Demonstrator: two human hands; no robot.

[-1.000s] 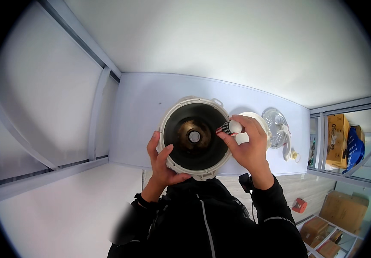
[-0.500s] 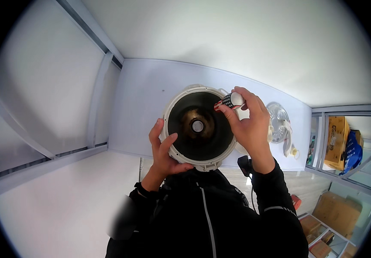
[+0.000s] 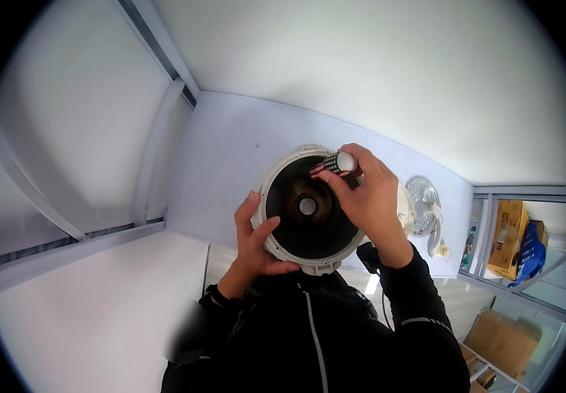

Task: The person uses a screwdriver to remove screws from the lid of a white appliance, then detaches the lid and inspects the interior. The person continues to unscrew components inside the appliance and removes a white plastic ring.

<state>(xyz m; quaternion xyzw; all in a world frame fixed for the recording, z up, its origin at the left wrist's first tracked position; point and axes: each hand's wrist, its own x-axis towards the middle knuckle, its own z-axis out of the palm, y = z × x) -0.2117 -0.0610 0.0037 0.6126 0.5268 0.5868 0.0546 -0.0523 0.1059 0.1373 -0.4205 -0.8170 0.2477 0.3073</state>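
Note:
A round, pale rice cooker body (image 3: pixel 276 248) stands tilted against my front on the table edge, its dark interior facing up. A small silver disc (image 3: pixel 307 206) sits at the centre of its brownish bottom. My left hand (image 3: pixel 254 239) grips the rim at the near left, thumb along the front and fingers over the edge. At the far right of the opening, my right hand (image 3: pixel 371 200) is closed round a short patterned handle (image 3: pixel 334 165). It has a white rounded end, a black-and-white band and red stripes; its other end points into the cooker.
Right of the cooker on the white table (image 3: pixel 224 150) lie a clear round lid-like part (image 3: pixel 422 196) and a pale strip-shaped part (image 3: pixel 435 229). Beyond the table's right end are a cardboard box (image 3: pixel 507 236) and a blue bag (image 3: pixel 530 255). A wall rises behind.
The patterned handle and my right hand have shifted left, further over the cooker opening. The cooker and my left hand appear slightly lower and to the right in view.

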